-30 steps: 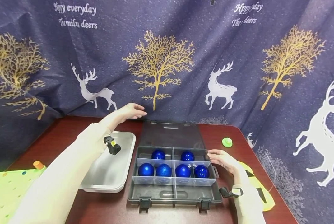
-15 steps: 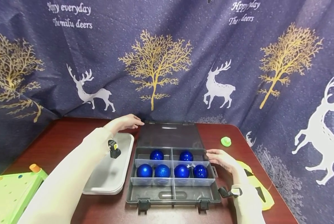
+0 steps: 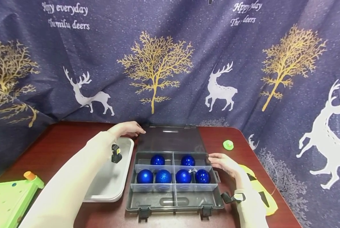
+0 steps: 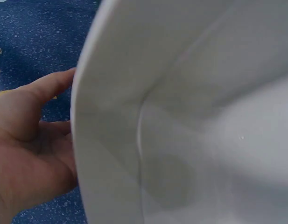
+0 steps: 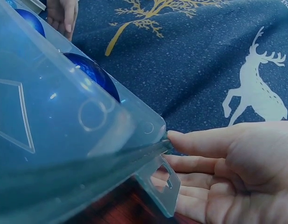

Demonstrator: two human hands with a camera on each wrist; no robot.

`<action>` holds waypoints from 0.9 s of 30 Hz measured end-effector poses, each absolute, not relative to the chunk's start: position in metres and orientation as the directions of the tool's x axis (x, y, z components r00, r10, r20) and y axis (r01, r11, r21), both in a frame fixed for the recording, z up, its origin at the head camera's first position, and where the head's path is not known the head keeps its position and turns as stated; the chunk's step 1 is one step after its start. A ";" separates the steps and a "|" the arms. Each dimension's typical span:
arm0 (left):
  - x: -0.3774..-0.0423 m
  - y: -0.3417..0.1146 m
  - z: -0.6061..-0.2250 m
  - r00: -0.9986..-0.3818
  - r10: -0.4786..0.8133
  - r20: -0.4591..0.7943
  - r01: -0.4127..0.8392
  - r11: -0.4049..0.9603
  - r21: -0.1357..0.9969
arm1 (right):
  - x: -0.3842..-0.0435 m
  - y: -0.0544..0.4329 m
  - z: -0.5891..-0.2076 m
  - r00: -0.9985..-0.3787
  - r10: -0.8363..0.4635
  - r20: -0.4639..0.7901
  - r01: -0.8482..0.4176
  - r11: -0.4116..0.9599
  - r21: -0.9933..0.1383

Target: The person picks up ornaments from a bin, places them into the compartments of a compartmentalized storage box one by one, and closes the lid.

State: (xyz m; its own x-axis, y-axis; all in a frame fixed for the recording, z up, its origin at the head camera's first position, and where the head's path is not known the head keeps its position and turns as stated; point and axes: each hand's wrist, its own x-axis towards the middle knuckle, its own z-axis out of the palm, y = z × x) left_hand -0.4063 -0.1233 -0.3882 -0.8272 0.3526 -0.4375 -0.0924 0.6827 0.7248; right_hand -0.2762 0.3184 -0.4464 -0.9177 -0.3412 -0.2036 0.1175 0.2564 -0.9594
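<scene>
A grey translucent storage box (image 3: 197, 199) lies on the table with its lid (image 3: 170, 139) folded back. Several shiny blue ball ornaments (image 3: 183, 176) sit in its divided compartments. At the lid's far left edge is my left hand (image 3: 128, 128), fingers loosely bent and fingertips right by the edge. In the left wrist view, a pale tray wall covers the fingertips of this hand (image 4: 36, 140). My right hand (image 3: 225, 163) holds the box's right side. The right wrist view has its thumb (image 5: 200, 141) at the box corner and the other fingers behind the side tab (image 5: 171, 205).
A white tray (image 3: 127, 164) stands left of the box, under my left forearm. Further left is a green pegged toy (image 3: 10, 199). A small green duck (image 3: 228, 145) and a yellow-and-black item (image 3: 268, 199) lie to the right. A printed curtain (image 3: 170, 63) hangs behind.
My left hand has come down from above the tray's far end to the lid's left edge. The right hand stays at the box side. The head view has shifted slightly.
</scene>
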 end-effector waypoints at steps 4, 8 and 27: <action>-0.406 -0.125 -0.389 -0.796 0.359 -0.487 -0.109 0.706 0.700 | -0.277 0.318 -0.446 -0.920 -0.340 -0.193 0.099 0.276 -0.956; -0.404 -0.124 -0.388 -0.786 0.357 -0.504 -0.120 0.713 0.691 | -0.278 0.318 -0.446 -0.918 -0.347 -0.190 0.088 0.290 -0.953; -0.407 -0.119 -0.390 -0.786 0.334 -0.521 -0.164 0.699 0.696 | -0.277 0.318 -0.445 -0.921 -0.338 -0.191 0.090 0.292 -0.952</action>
State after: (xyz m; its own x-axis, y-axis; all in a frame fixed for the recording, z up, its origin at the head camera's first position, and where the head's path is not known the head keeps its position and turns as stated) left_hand -0.4073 -0.1188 -0.3901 -0.7856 0.3344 -0.5206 -0.1638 0.6989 0.6962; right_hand -0.2769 0.3177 -0.4448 -0.9215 -0.3382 -0.1911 0.0904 0.2916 -0.9522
